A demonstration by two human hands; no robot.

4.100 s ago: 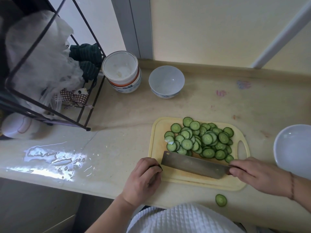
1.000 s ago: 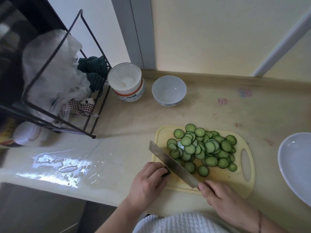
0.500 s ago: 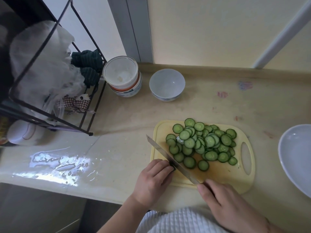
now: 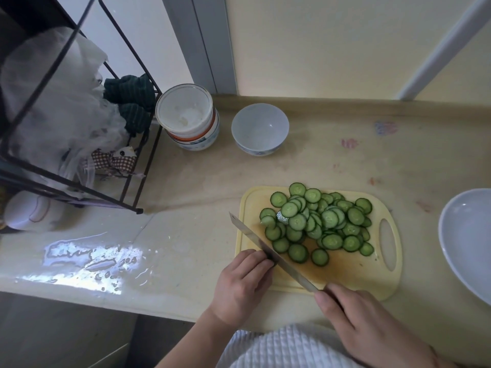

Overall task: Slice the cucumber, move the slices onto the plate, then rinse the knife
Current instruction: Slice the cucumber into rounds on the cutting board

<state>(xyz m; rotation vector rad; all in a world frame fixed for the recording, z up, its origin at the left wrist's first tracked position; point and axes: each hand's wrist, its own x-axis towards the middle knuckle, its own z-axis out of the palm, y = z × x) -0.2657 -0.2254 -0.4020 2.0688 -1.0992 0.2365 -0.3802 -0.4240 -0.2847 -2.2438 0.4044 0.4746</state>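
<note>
A heap of green cucumber slices point(image 4: 318, 221) lies on the yellow cutting board point(image 4: 345, 272). The knife point(image 4: 255, 237) stands on its edge, running diagonally across the board's left part, just left of the heap. My right hand point(image 4: 353, 322) grips its handle at the board's near edge. My left hand point(image 4: 244, 277) is curled against the left side of the blade, fingertips pinching a small dark cucumber end point(image 4: 271, 261). The white plate point(image 4: 467, 235) sits to the right of the board, partly cut off by the frame.
A white bowl point(image 4: 259, 128) and a stack of lidded tubs point(image 4: 187, 115) stand at the back of the counter. A black wire rack point(image 4: 127, 181) with plastic bags fills the left. A wet patch point(image 4: 87, 256) lies near the counter's front edge.
Four seconds ago the knife lay across the board's front; it has since swung to a diagonal on the left. My right hand moved nearer my body. In the last half second almost nothing moved.
</note>
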